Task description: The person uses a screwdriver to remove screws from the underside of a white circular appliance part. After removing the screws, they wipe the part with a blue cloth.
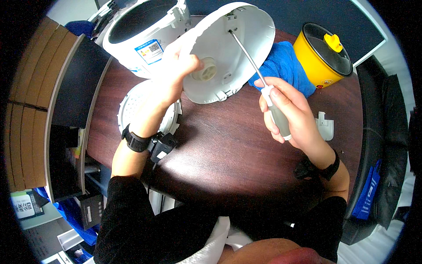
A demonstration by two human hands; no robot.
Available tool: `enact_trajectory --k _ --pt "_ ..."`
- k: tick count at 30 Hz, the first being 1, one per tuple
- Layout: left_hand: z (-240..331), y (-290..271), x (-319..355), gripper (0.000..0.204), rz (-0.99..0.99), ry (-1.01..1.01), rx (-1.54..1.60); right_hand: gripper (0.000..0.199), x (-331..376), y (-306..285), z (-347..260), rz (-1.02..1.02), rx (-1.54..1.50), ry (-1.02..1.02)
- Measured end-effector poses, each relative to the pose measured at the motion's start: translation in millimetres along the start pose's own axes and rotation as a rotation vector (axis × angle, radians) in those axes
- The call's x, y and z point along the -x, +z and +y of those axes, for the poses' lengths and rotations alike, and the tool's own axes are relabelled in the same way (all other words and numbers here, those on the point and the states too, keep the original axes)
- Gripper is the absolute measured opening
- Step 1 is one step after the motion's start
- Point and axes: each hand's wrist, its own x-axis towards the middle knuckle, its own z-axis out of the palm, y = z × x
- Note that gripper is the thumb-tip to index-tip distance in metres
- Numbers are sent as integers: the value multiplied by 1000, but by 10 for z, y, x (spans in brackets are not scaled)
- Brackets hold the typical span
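Note:
My left hand [178,72] grips a white domed plastic lid [246,48] by its left edge, thumb on the inner side. The lid is tilted up with its hollow inside facing me; a round vent-like cap [209,70] sits in it. My right hand [288,110] is wrapped round the grey-and-white handle of a screwdriver [249,58]. Its long metal shaft points up and left, and the tip meets a small fitting [230,31] near the lid's upper edge. Whether a screw is under the tip is too small to tell.
Behind my left hand stands a white appliance body [125,50]. A round white perforated part [132,94] lies under my left forearm. At the right are a blue cloth [285,66], a yellow container with black lid [316,64] and a small white plastic piece [324,127].

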Motion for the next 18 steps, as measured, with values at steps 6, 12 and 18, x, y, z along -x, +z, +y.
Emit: enact_trajectory --k 6,12,18 --pt "111 15 90 60 8 -26 86 29 100 39 -57 -80 -48 38" --pt "209 -42 406 62 117 -85 77 28 304 143 -166 -164 -120 108" --pt "104 -8 742 67 273 -287 14 30 350 138 19 -124 -4 197"
